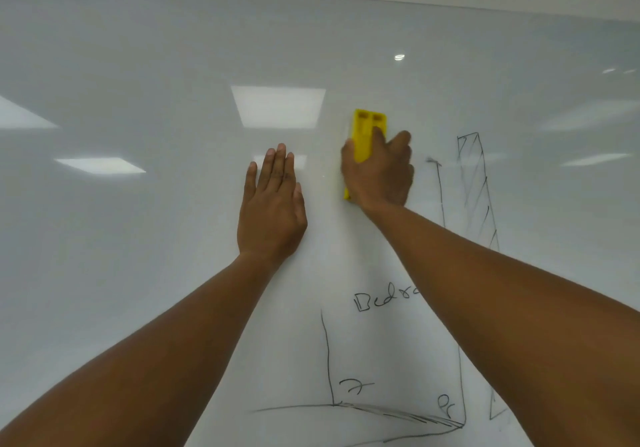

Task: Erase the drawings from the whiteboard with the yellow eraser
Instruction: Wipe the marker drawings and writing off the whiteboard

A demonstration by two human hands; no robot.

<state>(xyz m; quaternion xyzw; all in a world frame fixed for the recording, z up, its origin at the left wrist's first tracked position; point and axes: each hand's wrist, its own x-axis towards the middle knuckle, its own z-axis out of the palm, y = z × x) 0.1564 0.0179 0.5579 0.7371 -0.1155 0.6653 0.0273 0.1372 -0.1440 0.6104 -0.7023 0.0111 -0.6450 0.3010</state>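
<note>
Right hand (379, 172) grips blocky yellow eraser (366, 136) on glossy whiteboard (138, 65).

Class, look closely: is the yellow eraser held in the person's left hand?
No: the right hand grips the yellow plastic block eraser, while the left hand rests flat on the glossy whiteboard.
</note>
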